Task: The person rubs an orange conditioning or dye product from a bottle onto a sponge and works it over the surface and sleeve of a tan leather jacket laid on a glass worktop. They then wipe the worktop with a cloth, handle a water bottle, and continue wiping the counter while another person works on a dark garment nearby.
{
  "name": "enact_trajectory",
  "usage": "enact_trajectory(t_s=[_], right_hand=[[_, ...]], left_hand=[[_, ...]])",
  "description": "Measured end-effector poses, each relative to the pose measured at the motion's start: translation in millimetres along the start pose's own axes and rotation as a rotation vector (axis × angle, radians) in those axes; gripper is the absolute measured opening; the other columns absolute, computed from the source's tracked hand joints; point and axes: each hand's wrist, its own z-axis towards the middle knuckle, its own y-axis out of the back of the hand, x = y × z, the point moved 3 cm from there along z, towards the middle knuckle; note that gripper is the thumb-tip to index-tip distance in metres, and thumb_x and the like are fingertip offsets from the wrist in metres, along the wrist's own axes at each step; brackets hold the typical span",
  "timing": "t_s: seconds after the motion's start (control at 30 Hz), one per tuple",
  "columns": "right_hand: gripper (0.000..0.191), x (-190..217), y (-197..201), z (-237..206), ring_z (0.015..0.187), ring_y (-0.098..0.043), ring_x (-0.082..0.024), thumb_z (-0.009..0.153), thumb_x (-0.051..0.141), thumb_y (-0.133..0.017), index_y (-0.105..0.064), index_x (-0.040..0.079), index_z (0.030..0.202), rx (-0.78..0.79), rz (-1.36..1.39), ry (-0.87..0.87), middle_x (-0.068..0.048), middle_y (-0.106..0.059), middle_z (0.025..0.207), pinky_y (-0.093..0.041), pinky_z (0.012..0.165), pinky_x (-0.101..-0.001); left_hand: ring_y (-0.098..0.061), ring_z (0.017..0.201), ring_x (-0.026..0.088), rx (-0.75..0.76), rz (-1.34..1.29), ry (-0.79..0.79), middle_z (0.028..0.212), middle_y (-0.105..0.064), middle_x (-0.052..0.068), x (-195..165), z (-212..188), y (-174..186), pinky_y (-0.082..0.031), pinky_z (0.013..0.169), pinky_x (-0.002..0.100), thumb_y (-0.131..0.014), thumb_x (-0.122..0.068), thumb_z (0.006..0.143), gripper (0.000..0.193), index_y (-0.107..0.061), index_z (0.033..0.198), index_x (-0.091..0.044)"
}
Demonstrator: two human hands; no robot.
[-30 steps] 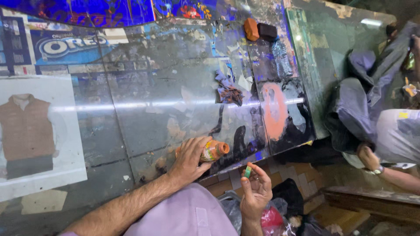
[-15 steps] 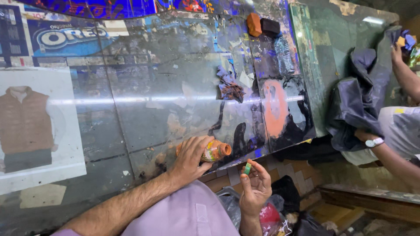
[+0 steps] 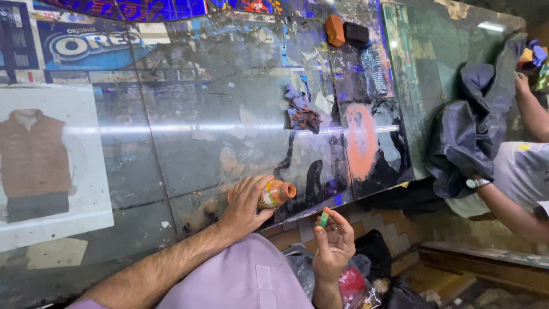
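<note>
Now both hands are busy at the worktable's near edge.
Left hand grasps the orange bottle lying on that edge; right hand pinches a small green cap just below the bottle's mouth.

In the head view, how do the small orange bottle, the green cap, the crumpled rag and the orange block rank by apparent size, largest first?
1. Crumpled rag.
2. Small orange bottle, partly covered by the left hand.
3. Orange block; it lies farther away, so its place against the bottle is unsure.
4. Green cap, in the right hand.
</note>
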Motion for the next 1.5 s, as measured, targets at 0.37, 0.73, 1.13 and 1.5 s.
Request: enact_trajectory(t_s=[0.37,0.73,1.13,1.5], right_hand=[[0.062,35.9,-16.3,32.4,0.107,-0.060,-0.019,0.089,-0.002,-0.064,-0.045,-0.001,0.148,0.420,-0.344,0.080,-0.016,-0.064,0.124,-0.048,0.098,-0.0335],[0.072,86.7,-61.5,93.3,0.096,-0.056,-0.032,0.076,0.013,-0.075,-0.050,0.005,0.143,1.025,-1.067,0.562,-0.011,-0.062,0.107,-0.046,0.083,-0.0445],[0.074,82.1,-75.0,114.1,0.097,-0.057,-0.028,0.073,0.016,-0.074,-0.053,0.021,0.143,1.252,-1.296,0.807,-0.004,-0.062,0.110,-0.045,0.082,-0.0432],[0.077,97.8,-80.7,126.5,0.095,-0.056,-0.026,0.074,0.025,-0.077,-0.050,0.037,0.146,1.292,-1.422,1.082,-0.004,-0.058,0.109,-0.046,0.084,-0.0427]], left_hand=[[-0.054,0.126,0.036,0.146,-0.105,-0.022,0.132,-0.057,0.015,8.1,4.1,-3.0,-0.040,0.106,0.049,-0.082,-0.019,0.073,0.079,-0.046,0.143,-0.010],[-0.054,0.129,0.036,0.303,-0.180,-0.113,0.132,-0.062,0.014,20.0,20.0,6.9,-0.038,0.110,0.050,-0.081,-0.021,0.069,0.079,-0.049,0.140,-0.013],[-0.066,0.121,0.031,0.512,-0.473,-0.089,0.128,-0.066,0.012,32.9,40.1,13.5,-0.052,0.101,0.042,-0.084,-0.017,0.068,0.079,-0.051,0.139,-0.013],[-0.066,0.119,0.028,0.614,-0.474,-0.022,0.127,-0.067,0.012,36.9,43.1,9.6,-0.054,0.099,0.041,-0.084,-0.019,0.066,0.079,-0.054,0.139,-0.014]])
